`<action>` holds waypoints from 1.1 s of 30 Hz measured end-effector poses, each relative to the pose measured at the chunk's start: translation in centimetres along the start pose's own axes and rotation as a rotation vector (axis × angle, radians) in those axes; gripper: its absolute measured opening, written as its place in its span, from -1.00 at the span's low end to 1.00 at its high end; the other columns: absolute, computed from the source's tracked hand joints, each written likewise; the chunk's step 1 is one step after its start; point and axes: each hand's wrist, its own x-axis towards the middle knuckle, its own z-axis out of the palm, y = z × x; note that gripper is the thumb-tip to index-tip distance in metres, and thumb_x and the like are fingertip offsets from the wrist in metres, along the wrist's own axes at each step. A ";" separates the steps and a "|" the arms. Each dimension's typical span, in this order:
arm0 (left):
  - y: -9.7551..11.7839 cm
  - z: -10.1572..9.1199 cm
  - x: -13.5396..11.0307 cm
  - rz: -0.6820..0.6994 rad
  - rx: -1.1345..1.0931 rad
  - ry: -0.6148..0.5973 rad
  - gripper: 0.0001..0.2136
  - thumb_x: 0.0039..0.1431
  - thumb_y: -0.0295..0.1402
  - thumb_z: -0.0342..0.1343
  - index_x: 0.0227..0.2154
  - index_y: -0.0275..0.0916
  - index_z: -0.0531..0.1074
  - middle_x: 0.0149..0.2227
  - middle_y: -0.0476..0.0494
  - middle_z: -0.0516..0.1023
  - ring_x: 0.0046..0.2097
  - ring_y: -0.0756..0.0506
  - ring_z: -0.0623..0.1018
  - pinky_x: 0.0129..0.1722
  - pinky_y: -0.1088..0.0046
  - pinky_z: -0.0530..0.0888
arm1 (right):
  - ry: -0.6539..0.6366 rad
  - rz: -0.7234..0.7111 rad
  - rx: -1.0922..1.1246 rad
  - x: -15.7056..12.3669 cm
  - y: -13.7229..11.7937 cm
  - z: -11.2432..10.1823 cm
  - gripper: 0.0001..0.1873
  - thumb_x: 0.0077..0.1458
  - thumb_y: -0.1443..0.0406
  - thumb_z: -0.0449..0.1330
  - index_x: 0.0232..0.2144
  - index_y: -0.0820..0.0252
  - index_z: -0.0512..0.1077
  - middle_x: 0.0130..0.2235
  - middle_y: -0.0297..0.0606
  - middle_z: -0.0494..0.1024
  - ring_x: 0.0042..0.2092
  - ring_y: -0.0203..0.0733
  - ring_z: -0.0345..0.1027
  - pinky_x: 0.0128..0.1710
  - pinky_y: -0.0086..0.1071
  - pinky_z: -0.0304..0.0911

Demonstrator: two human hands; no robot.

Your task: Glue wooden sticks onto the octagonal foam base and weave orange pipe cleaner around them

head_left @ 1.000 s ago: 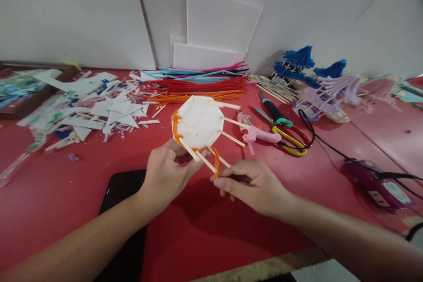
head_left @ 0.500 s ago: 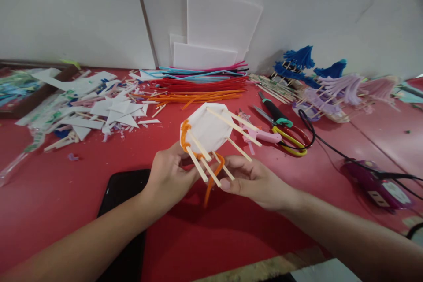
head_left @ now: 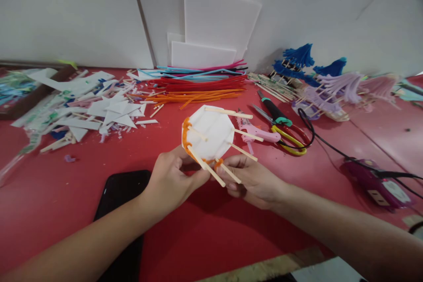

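Observation:
A white foam board piece (head_left: pixel 211 134) with several corners is held up above the red table, tilted toward me. Several thin wooden sticks (head_left: pixel 244 154) stand out from its edge. An orange pipe cleaner (head_left: pixel 186 134) runs along its left and lower edge, winding around the stick bases. My left hand (head_left: pixel 175 176) is closed on the board's lower left side, thumb along the bottom edge. At the lower right, my right hand (head_left: pixel 249 180) pinches the orange pipe cleaner close to a stick; its free end is mostly hidden by the fingers.
A pink glue gun (head_left: pixel 261 133), scissors (head_left: pixel 284 130) and a black-and-teal handled tool (head_left: pixel 276 110) lie right. Behind are pipe cleaners (head_left: pixel 205 83) and foam boards (head_left: pixel 221 22). Scraps (head_left: pixel 112 110) lie left, a black phone (head_left: pixel 122 202) nearer, a purple power strip (head_left: pixel 376 185) far right.
The board has turned slightly, so the sticks point more to the right. My right hand has moved from the stick tips up to the board's edge, drawing in the dangling pipe cleaner.

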 end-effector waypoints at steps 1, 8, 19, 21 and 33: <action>0.1 0.0 0.0 0.006 0.010 -0.004 -0.84 -0.10 -0.59 0.19 -0.39 -0.35 0.54 -0.49 -0.02 0.64 -0.41 -0.01 0.63 -0.43 0.72 0.50 | 0.027 -0.002 -0.009 0.0 0.0 0.1 -0.60 -0.19 0.10 0.39 -0.68 0.28 0.37 -0.73 -0.50 0.19 -0.66 -0.53 -0.10 -0.68 -0.53 -0.29; -0.2 0.0 -0.2 0.006 -0.020 -0.002 -0.84 -0.10 -0.53 0.21 -0.37 -0.28 0.55 -0.36 -0.05 0.67 -0.35 -0.08 0.64 -0.36 0.60 0.55 | 0.081 -0.001 -0.141 -0.3 -0.7 0.1 -0.57 -0.22 0.14 0.39 -0.74 0.23 0.24 -0.77 -0.55 0.11 -0.68 -0.52 -0.15 -0.70 -0.51 -0.28; -0.2 0.0 -0.1 -0.041 0.038 0.049 -0.83 -0.06 -0.48 0.20 -0.33 -0.25 0.55 -0.32 -0.07 0.67 -0.31 -0.11 0.64 -0.31 0.52 0.56 | 0.027 -0.146 -0.248 0.0 -0.9 0.0 -0.68 -0.06 0.09 0.31 -0.45 0.17 0.33 -0.67 -0.58 0.18 -0.66 -0.51 -0.12 -0.70 -0.56 -0.19; -0.3 0.0 -0.2 -0.009 0.056 0.056 -0.82 -0.06 -0.50 0.19 -0.33 -0.25 0.54 -0.33 -0.06 0.67 -0.33 -0.10 0.64 -0.33 0.53 0.56 | 0.008 -0.187 -0.239 0.1 -0.7 -0.2 -0.69 -0.08 0.11 0.32 -0.49 0.19 0.34 -0.62 -0.53 0.25 -0.62 -0.49 0.01 -0.66 -0.56 -0.05; -0.8 0.2 -0.4 0.051 0.113 0.055 -0.82 -0.03 -0.44 0.21 -0.29 -0.23 0.54 -0.34 -0.05 0.67 -0.36 -0.08 0.64 -0.36 0.55 0.56 | 0.077 0.006 -0.036 0.3 -0.7 -0.5 -0.59 -0.29 0.14 0.43 -0.61 0.24 0.30 -0.72 -0.53 0.22 -0.69 -0.53 -0.09 -0.72 -0.56 -0.33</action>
